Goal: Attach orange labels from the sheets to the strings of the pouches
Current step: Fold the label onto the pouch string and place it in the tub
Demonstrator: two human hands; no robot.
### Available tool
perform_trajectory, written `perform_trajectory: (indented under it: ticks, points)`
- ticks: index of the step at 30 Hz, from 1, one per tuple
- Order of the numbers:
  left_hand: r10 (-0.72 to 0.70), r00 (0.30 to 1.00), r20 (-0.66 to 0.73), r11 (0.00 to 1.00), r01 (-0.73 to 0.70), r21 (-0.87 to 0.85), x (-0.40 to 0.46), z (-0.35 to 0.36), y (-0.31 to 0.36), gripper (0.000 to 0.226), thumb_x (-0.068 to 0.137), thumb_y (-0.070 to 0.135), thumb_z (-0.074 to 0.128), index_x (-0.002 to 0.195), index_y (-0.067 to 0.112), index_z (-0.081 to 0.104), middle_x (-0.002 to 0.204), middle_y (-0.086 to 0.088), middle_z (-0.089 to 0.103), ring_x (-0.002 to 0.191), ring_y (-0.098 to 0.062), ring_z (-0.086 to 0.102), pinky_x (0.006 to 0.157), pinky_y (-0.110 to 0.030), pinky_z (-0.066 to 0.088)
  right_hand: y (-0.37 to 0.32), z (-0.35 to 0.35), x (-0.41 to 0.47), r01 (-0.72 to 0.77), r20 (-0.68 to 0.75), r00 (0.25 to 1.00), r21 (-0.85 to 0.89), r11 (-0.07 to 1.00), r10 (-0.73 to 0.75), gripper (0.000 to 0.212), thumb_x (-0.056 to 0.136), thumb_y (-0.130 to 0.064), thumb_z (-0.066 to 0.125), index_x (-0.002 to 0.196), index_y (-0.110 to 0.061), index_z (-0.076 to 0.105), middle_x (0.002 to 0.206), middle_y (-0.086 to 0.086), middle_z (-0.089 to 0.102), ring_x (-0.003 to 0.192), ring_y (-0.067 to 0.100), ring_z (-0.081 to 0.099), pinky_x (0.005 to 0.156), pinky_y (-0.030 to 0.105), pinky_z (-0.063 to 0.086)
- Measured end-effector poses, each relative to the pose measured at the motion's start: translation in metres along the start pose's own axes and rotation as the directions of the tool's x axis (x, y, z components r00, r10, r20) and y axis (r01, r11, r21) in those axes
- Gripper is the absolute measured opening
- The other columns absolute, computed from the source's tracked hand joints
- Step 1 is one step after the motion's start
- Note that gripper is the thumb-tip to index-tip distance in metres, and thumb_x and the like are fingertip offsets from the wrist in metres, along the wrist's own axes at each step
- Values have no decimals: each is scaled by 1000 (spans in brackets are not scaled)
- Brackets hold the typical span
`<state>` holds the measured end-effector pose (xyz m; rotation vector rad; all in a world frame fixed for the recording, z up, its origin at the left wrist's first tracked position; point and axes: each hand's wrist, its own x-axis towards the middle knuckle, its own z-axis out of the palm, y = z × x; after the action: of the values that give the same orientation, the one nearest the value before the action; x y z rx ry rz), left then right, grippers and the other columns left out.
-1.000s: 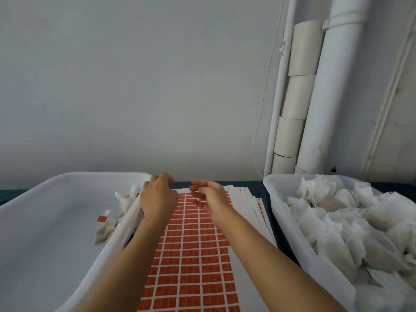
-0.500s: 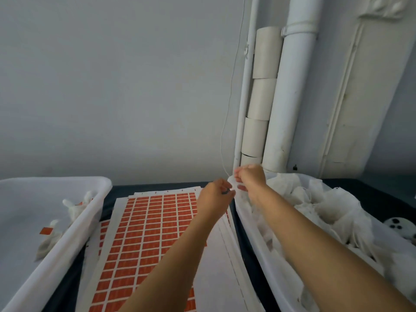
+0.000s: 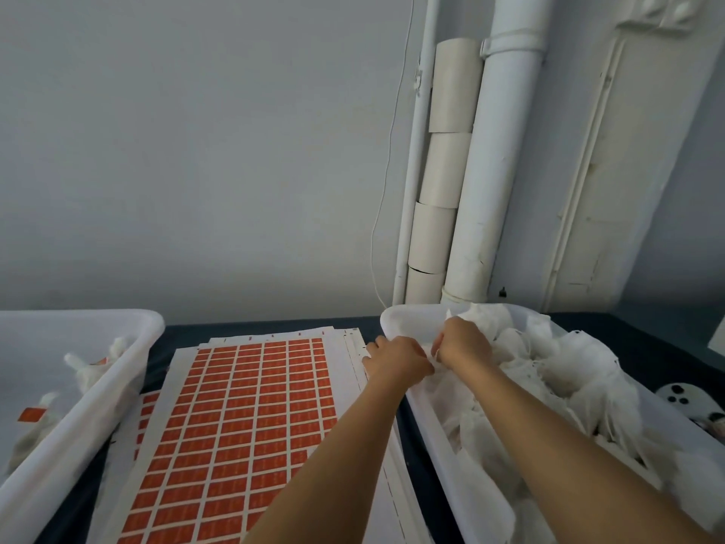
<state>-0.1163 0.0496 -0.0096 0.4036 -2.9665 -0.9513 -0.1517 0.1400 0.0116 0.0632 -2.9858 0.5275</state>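
**Both hands at the right bin's near-left rim**

Dark surface (image 3: 270, 327) against a plain grey wall; white pipes (image 3: 486, 170) run up the corner behind the right bin (image 3: 443, 422). Landmark: the top label sheet (image 3: 239, 422), centre of the surface.

- Label sheet: grid of orange labels, white margins, lying on a fanned stack of sheets whose edges stick out on its right and far sides. The stack's right edge runs close to the right bin's wall, with only a thin strip of dark surface between.
- Right of sheet: right bin, piled with white pouches (image 3: 569, 363) up to rim height.
- Left of sheet: left bin (image 3: 98, 390), a few pouches in it, one orange label (image 3: 31, 415) showing. Its rim sits just beside the stack.
- Left hand (image 3: 396, 357): at the right bin's left rim, fingers curled; what it holds, cannot tell.
- Right hand (image 3: 463, 343): inside the right bin, just beside the left hand, fingers curled down into white pouch material; seems to pinch it, the exact grip is hidden.
- Open room: a band of surface beyond the sheet's far edge, up to the wall.
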Motion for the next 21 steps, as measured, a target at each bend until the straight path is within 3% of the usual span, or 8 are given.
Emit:
perform_trajectory:
  ticks: [4, 7, 10, 13, 16, 18, 21]
  points:
    - [-6, 999, -49, 997, 2, -73, 2, 1, 0, 47, 81, 50, 67, 123, 31, 57, 135, -11, 42, 129, -30, 31, 106, -42, 30, -10, -13, -2, 57, -78, 996, 68, 996, -52, 16, 86, -5, 58, 100, -4, 68, 102, 11, 67, 93, 26, 63, 85, 33, 52]
    - [-13, 984, -175, 973, -28, -230, 0, -3, -3, 42, 85, 48, 62, 122, 29, 58, 123, -9, 55, 119, -28, 45, 101, -40, 41, -25, -26, -8, 118, -169, 982, 193, 974, -86, 11, 85, -4, 60, 91, -3, 70, 96, 12, 69, 88, 26, 64, 83, 35, 53]
    - [-33, 947, -319, 846, -144, -513, -9, -18, -6, 24, 92, 33, 58, 110, 19, 65, 112, -10, 64, 98, -26, 60, 88, -38, 52, -42, -43, -19, 246, -300, 943, 325, 913, -147, 10, 83, -2, 62, 84, -4, 71, 91, 10, 70, 85, 25, 64, 77, 31, 51]
    - [5, 890, -457, 643, -353, -680, -31, -46, -14, 20, 94, 28, 55, 95, 11, 66, 94, -8, 68, 84, -26, 64, 70, -32, 55, -65, -61, -34, 377, -380, 904, 485, 789, -199, 9, 80, -3, 64, 83, -5, 71, 84, 8, 69, 80, 22, 63, 77, 32, 51]
    - [55, 830, -555, 519, -499, -694, -58, -74, -38, 18, 93, 22, 56, 78, 15, 63, 75, 2, 63, 68, -10, 58, 53, -13, 47, -84, -65, -56, 443, -374, 894, 641, 627, -248, 4, 80, -5, 66, 83, -5, 68, 77, 4, 66, 75, 21, 64, 75, 35, 54]
    - [67, 825, -561, 511, -512, -691, -74, -83, -60, 18, 93, 22, 56, 78, 15, 63, 70, 7, 62, 64, -4, 59, 54, -13, 49, -93, -57, -71, 428, -330, 904, 711, 558, -273, 4, 81, -10, 68, 85, -8, 67, 78, 2, 65, 76, 18, 64, 75, 33, 54]
    - [13, 857, -515, 535, -441, -721, -95, -80, -93, 13, 92, 25, 56, 83, 19, 62, 78, 6, 64, 71, -9, 63, 55, -16, 51, -105, -31, -91, 281, -131, 950, 758, 589, -284, 11, 83, -21, 67, 91, -13, 64, 84, 0, 64, 78, 14, 61, 73, 30, 52]
